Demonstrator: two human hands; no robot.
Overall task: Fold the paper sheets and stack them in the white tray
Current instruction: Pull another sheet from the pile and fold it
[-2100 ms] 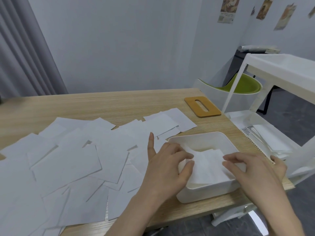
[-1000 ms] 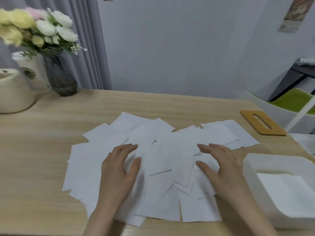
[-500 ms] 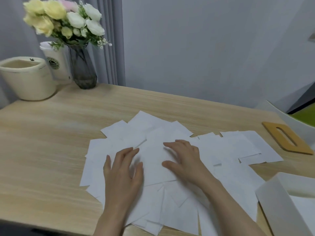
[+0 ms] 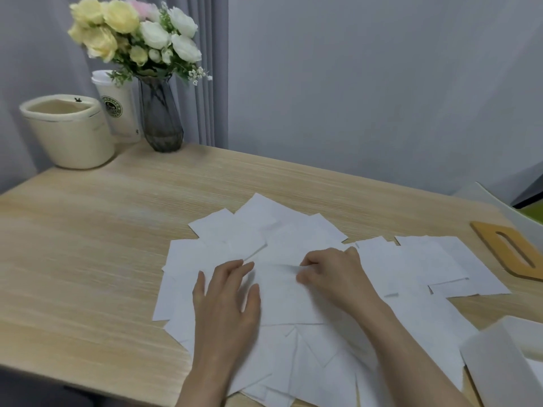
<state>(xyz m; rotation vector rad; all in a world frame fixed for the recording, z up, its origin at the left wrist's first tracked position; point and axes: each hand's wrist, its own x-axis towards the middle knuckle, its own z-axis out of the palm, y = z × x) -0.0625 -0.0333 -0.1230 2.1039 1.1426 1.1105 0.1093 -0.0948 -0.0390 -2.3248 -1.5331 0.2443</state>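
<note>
**A:** What does the head camera show?

**B:** A pale wooden table [image 4: 97, 245] seen from above and slightly to one side. A loose, overlapping spread of white paper sheets [image 4: 411, 274] covers its near right half, lying flat.

**A:** Where are the hands?

**B:** Both are on the sheets, near the middle of the spread. The left hand [image 4: 227, 298] lies palm down with straight, slightly spread fingers, resting flat on the paper and gripping nothing. The right hand [image 4: 332, 274] sits just to its right, fingers curled, pinching the edge of the top sheet [image 4: 282, 301] between thumb and fingertips. That edge looks slightly raised, though it is blurred.

**A:** And the white tray?

**B:** Only a corner of the white tray [image 4: 496, 359] shows, at the near right edge of the table, just beside the spread of sheets. Its contents are mostly cut off.

**A:** Anything else on the table?

**B:** At the far left corner stands a cream tub [image 4: 69, 132]. Beside it is a white lidded paper cup [image 4: 119, 108] with a green round logo, then a smoky glass vase [image 4: 160, 114] holding yellow, white and pink flowers [image 4: 132, 30]. At the far right lies a flat wooden lid [image 4: 511, 251] with a long slot. Grey curtains and a plain wall stand behind.
</note>
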